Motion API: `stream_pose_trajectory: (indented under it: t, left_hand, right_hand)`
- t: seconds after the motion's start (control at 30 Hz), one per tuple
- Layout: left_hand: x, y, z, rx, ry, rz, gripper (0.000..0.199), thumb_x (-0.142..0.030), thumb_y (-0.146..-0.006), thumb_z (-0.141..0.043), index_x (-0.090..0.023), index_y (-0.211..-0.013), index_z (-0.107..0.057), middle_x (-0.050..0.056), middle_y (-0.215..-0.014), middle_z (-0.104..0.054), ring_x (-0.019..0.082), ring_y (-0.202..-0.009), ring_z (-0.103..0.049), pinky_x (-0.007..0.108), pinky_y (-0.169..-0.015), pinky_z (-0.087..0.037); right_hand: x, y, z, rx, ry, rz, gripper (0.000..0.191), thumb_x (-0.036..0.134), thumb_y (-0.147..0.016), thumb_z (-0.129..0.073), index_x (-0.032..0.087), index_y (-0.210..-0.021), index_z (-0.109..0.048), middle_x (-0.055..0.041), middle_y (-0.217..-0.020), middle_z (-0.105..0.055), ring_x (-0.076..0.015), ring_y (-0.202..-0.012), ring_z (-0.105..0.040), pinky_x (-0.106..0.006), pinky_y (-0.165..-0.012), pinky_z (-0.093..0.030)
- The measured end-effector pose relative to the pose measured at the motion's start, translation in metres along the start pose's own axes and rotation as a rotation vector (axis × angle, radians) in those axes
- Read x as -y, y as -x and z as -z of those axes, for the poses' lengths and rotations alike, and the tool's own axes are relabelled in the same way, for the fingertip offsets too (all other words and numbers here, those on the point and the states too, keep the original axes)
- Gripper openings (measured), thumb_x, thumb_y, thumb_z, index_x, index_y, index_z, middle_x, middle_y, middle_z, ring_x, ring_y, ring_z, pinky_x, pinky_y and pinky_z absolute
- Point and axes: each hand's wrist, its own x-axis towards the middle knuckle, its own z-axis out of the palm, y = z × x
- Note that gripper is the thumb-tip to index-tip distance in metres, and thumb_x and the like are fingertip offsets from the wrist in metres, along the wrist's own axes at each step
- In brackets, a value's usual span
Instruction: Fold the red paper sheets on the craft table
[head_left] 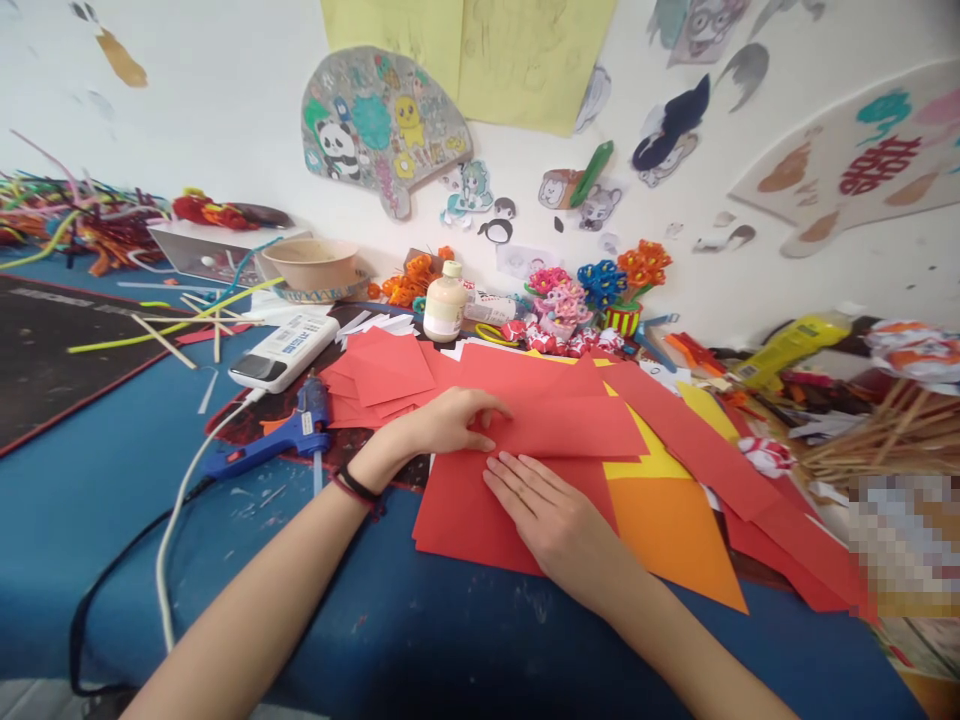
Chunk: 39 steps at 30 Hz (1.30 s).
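A red paper sheet (570,428), apparently folded into a long strip, lies across larger red paper sheets (461,520). My left hand (454,420) rests at the strip's left part, thumb and forefinger curved with a gap between them. Just below the strip's lower edge, my right hand (559,525) lies flat on the red paper, fingers stretched out side by side and the tips near my left thumb. Smaller red paper pieces (394,368) are stacked beyond my left hand. An orange sheet (675,530) and a yellow sheet (652,450) show from beneath on the right.
Left of the papers are a blue glue gun (304,425), a white power bank (289,350) and its cable (176,530). A bottle (445,305), a bowl (311,262) and pipe-cleaner flowers (600,285) stand along the wall. Long red strips (720,460) and wooden sticks (900,435) lie right.
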Motion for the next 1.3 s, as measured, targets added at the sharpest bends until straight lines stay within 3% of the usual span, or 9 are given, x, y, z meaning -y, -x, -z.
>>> stream_pose_trajectory:
  t: [0.53,0.8,1.07,1.3]
  left_hand:
    - [-0.003,-0.001,0.001,0.022,-0.035,-0.001,0.047,-0.021,-0.077,-0.069,-0.019,-0.123,-0.06,0.002,-0.088,-0.062,0.013,-0.075,-0.055,0.021,-0.065,-0.042]
    - [0.004,0.0,-0.005,-0.141,-0.107,0.098,0.042,-0.035,-0.075,-0.072,-0.023,-0.114,-0.065,0.0,-0.084,-0.064,0.014,-0.074,-0.057,0.023,-0.064,-0.039]
    - [0.003,0.0,-0.01,-0.117,-0.203,0.087,0.056,-0.05,-0.076,-0.069,-0.026,-0.125,-0.058,0.002,-0.098,-0.064,0.021,-0.092,-0.055,0.028,-0.075,-0.036]
    - [0.001,0.002,-0.009,-0.063,-0.246,0.107,0.055,-0.051,-0.08,-0.065,-0.029,-0.129,-0.054,0.003,-0.1,-0.062,0.022,-0.093,-0.052,0.029,-0.074,-0.032]
  right_hand:
    - [0.001,0.001,-0.001,0.07,-0.068,-0.107,0.05,0.005,-0.092,-0.037,0.008,-0.141,-0.044,-0.0117,-0.142,-0.05,-0.0269,-0.137,-0.039,-0.046,-0.113,-0.039]
    - [-0.002,0.001,-0.002,0.067,-0.133,-0.129,0.051,0.006,-0.091,-0.038,0.011,-0.141,-0.045,-0.0079,-0.142,-0.051,-0.0241,-0.136,-0.04,-0.045,-0.114,-0.037]
    - [-0.005,-0.003,0.004,0.045,-0.211,-0.206,0.048,0.01,-0.092,-0.041,0.018,-0.139,-0.049,-0.0031,-0.137,-0.057,-0.0239,-0.134,-0.043,-0.047,-0.113,-0.036]
    - [-0.007,0.004,0.003,0.008,-0.184,-0.234,0.048,0.009,-0.092,-0.042,0.021,-0.137,-0.051,-0.0012,-0.133,-0.06,-0.0256,-0.132,-0.046,-0.051,-0.112,-0.034]
